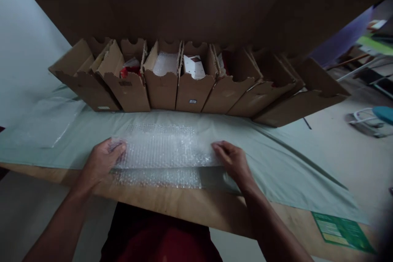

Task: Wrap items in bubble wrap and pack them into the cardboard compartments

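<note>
A sheet of clear bubble wrap (162, 149) lies flat on the pale green cover of the table (276, 159), close to the near edge. My left hand (102, 159) grips its left end with curled fingers. My right hand (231, 159) pinches the right end, fingers closed on the wrap's edge. The near part of the wrap looks folded over between my hands.
A row of several open cardboard bins (162, 86) stands behind the wrap; some hold red and white packs and bubble wrap. A clear plastic bag (49, 125) lies at the left. A green label (340, 231) sits on the wooden edge (190, 204) at the right.
</note>
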{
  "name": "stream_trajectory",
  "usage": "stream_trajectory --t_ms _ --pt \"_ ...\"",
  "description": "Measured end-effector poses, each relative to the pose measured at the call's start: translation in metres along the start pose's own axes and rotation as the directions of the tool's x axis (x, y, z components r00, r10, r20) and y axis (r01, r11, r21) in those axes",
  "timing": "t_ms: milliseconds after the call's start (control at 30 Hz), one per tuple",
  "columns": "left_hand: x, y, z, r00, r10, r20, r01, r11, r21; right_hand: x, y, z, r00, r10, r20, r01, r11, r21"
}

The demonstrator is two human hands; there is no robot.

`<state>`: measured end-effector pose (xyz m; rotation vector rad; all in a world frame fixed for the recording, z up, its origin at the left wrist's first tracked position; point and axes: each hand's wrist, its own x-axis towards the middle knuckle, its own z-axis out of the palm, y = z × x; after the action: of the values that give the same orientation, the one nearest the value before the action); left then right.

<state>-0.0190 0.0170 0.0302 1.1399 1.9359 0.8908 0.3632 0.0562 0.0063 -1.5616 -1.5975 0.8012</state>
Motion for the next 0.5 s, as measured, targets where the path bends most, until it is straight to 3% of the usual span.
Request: stream_trajectory --t_ms 100,167,300,367,433,500 --pt "0.011 -0.018 0.005 0.996 0.07 -0.061 -0.041 0.921 0.387 0.005 0.002 -0.003 0.991 -0.114 -0.067 0.094 0.963 -0.251" --pt "0.015 -0.029 0.003 0.986 0.117 -0.116 -0.044 0.865 0.5 0.012 0.0 -0.024 0.969 -0.201 -0.146 0.143 0.932 -0.333" --pt "0.02 -0.045 -0.009 0.962 0.205 -0.18 -0.074 0.831 0.551 0.044 -0.03 -0.096 0.893 -0.387 -0.229 0.238 0.838 -0.491" --pt "0.021 -0.048 -0.012 0.949 0.244 -0.2 -0.089 0.815 0.572 0.074 -0.056 -0.13 0.875 -0.419 -0.242 0.208 0.777 -0.594" --pt "0.021 -0.052 -0.009 0.928 0.302 -0.22 -0.128 0.81 0.572 0.112 -0.079 -0.155 0.894 -0.381 -0.236 0.148 0.748 -0.647" --pt "0.021 -0.057 -0.004 0.893 0.376 -0.247 -0.189 0.811 0.553 0.152 -0.093 -0.167 0.934 -0.307 -0.18 0.134 0.772 -0.622"
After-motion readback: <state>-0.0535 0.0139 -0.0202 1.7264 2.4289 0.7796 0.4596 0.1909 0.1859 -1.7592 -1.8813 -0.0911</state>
